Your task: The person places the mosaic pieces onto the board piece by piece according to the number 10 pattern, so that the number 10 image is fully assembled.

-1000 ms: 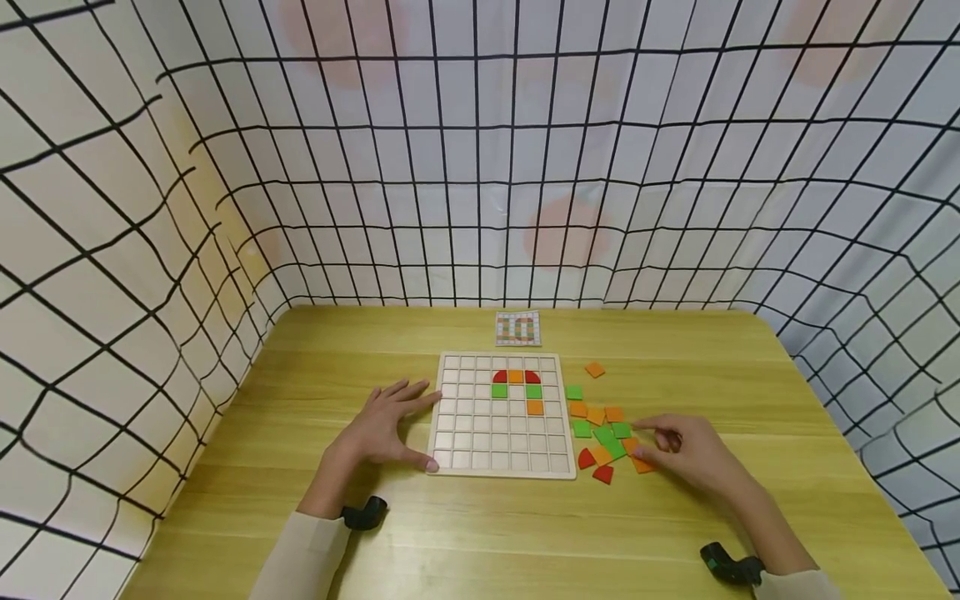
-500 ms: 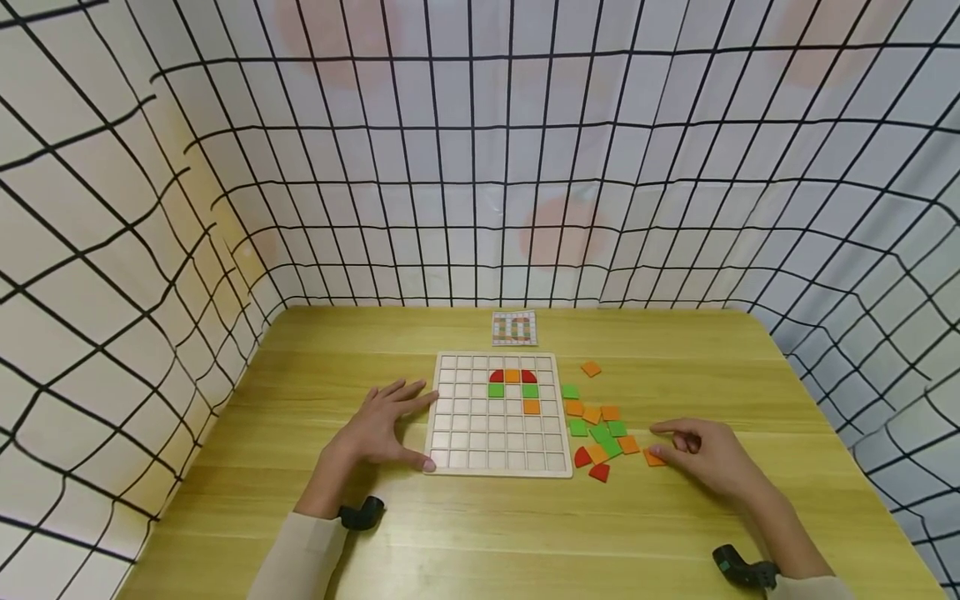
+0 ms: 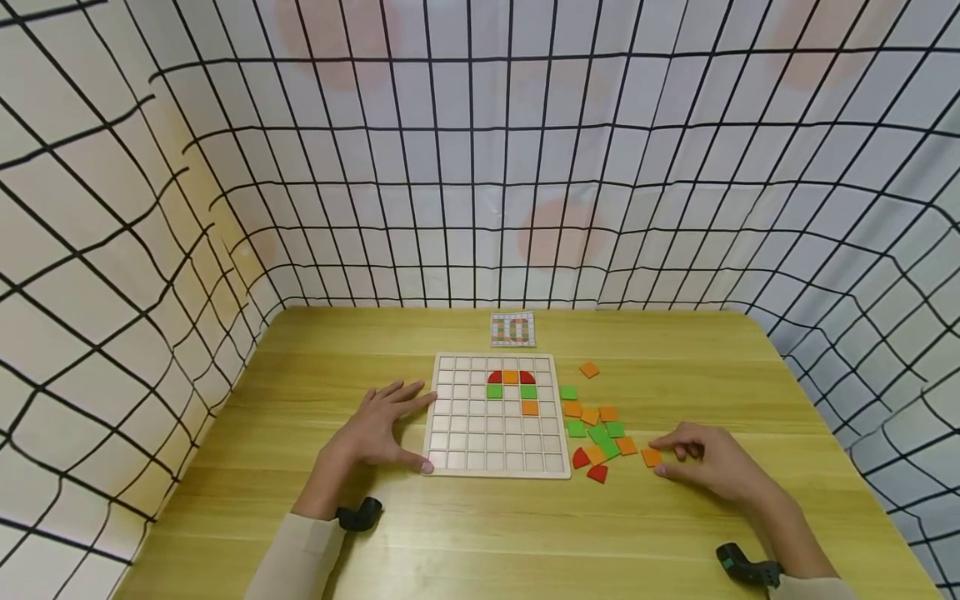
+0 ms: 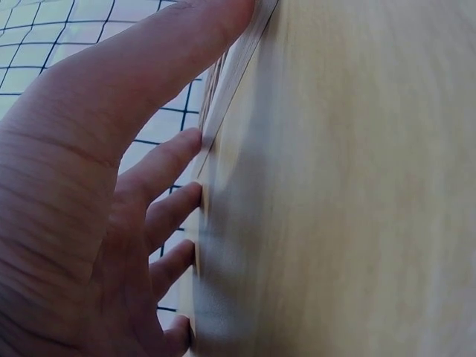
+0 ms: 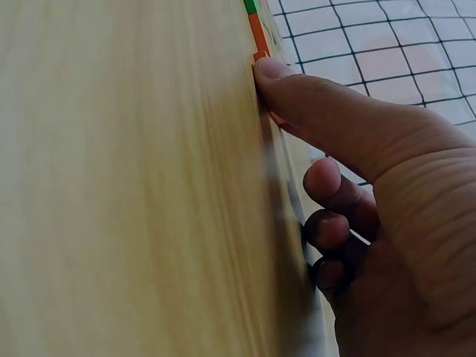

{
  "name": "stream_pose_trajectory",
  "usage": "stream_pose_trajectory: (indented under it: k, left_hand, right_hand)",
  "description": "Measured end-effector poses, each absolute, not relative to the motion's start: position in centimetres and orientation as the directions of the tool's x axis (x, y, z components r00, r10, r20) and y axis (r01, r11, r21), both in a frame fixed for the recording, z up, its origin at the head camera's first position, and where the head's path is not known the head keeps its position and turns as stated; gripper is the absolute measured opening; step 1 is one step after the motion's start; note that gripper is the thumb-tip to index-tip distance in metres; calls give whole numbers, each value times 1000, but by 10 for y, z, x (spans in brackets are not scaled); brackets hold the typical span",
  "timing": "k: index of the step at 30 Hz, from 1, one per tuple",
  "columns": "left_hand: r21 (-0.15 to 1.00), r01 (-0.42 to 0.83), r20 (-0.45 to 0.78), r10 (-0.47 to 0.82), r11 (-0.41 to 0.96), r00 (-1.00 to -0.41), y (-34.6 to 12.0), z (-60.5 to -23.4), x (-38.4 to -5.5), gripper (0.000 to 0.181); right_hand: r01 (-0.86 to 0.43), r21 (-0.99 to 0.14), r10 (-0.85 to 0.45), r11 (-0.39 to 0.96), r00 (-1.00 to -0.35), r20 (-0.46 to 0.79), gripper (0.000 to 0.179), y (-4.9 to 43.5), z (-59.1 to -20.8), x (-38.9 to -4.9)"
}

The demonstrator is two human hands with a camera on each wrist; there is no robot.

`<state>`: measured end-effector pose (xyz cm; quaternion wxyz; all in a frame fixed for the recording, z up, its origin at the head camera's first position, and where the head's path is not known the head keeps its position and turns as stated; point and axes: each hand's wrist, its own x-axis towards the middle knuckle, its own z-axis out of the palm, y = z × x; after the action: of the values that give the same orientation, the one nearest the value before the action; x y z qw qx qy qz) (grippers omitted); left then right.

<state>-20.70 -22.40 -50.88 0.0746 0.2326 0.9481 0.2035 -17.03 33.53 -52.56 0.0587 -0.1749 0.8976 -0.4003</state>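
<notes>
A light wooden grid board (image 3: 487,450) lies on the table with several tiles set in an arch: red quarter-rounds (image 3: 528,377), orange squares (image 3: 530,407) and green squares (image 3: 528,392). Spread along its left side, my left hand (image 3: 378,427) touches the edge with thumb and index finger; the left wrist view shows its straight fingers (image 4: 175,208). Right of the loose pile, my right hand (image 3: 708,458) pinches an orange square tile (image 3: 651,457) at table level between thumb and index finger. In the right wrist view the thumb (image 5: 297,93) is against the tile and other fingers are curled.
Loose green tiles (image 3: 615,429), orange tiles (image 3: 608,413) and red quarter-rounds (image 3: 597,474) lie right of the board, some overlapping. One orange tile (image 3: 589,369) lies apart behind them. A pattern card (image 3: 513,329) lies behind the board. Grid-lined white walls (image 3: 495,208) enclose the table.
My right hand has drawn the orange tile rightward, away from the pile, and its thumb and index finger have shifted to the tile's edges. The left hand has stayed at the board.
</notes>
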Motion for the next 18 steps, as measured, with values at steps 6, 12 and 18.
stream_pose_trajectory:
  k: [6,12,18]
  left_hand:
    - [426,410,-51,474,806,-879,-224,-507,-206,115]
    - [407,415,-47,472,814,-880,-225,-505,-207,115]
    - [409,419,-45,477,810,-878,-224,-505,-207,116]
  right_hand:
    - [-250,-734,-339,631,-940,29,23,334,-526,-172]
    - [-179,-742,-271,646,-963,-3,26,330,-524,-176]
    - [-145,-721,-226,677,-974,-17,33,320,-519,-184]
